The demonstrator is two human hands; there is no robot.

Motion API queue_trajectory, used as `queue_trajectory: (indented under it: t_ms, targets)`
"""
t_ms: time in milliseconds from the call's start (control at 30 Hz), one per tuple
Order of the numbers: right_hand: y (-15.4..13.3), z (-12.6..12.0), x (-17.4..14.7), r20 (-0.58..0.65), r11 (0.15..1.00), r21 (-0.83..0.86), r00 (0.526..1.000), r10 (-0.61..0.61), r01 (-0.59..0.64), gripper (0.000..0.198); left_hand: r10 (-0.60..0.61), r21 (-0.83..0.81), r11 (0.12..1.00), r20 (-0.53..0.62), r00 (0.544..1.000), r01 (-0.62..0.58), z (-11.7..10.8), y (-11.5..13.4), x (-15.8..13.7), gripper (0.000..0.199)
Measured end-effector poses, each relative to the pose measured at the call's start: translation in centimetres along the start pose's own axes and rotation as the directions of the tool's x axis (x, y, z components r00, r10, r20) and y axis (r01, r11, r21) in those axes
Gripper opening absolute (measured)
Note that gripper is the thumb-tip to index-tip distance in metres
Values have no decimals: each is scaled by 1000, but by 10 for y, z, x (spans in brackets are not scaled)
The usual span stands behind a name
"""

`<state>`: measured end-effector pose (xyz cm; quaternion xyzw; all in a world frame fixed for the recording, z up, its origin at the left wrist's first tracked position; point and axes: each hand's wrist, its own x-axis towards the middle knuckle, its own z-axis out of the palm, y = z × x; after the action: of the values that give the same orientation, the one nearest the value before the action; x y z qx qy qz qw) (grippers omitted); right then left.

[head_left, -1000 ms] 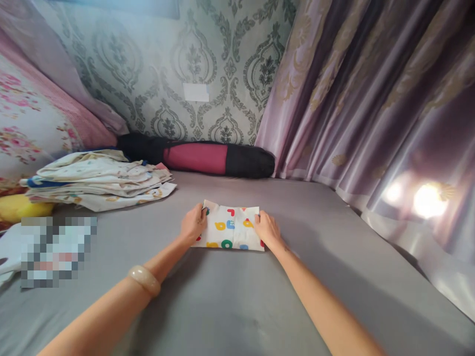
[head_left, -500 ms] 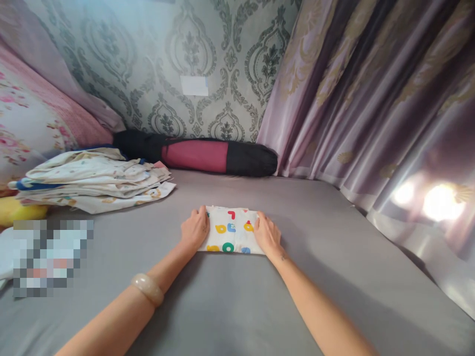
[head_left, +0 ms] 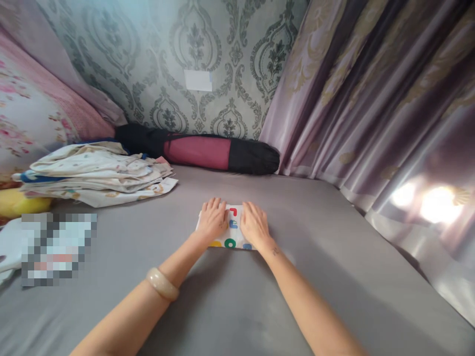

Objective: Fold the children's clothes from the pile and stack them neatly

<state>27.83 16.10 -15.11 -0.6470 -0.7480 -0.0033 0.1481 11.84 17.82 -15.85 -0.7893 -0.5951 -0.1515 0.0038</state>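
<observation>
The left hand (head_left: 213,219) and right hand (head_left: 255,223) lie spread on the folded cloth (head_left: 233,233), whose layers uneven pressure could skew.

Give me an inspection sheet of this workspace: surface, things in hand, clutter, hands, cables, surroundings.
Surface: grey sheet, slightly creased.
Job's things: white printed cloth, folded, lying on the grey sheet.
Clutter: pile of fabric, yellow item, pixelated item, unidentifiable.
Hands: left hand and right hand on the white printed cloth, fingers extended.
Cables: nothing seen.
Surroundings: patterned wall, black-and-maroon roll, purple curtain.
</observation>
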Motion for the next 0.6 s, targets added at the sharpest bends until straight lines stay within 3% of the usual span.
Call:
queue_trajectory:
  t_ms: [100, 233, 400, 600]
  targets:
    - [-12, 14, -3, 45, 997, 40, 996, -71, 69, 50, 69, 2, 998, 8, 998, -69, 17, 12, 0, 45]
    - [-13, 25, -9, 80, 995, 41, 992, -99, 96, 53, 73, 25, 997, 14, 997, -73, 32, 11, -6, 48]
    - [-10, 27, -11, 112, 993, 26, 987, -113, 111, 54, 48, 30, 998, 85, 995, -50, 34, 9, -11, 52]
    - [-10, 29, -9, 151, 994, 27, 983, -105, 102, 54, 36, 31, 999, 74, 997, -39, 38, 9, -10, 50]
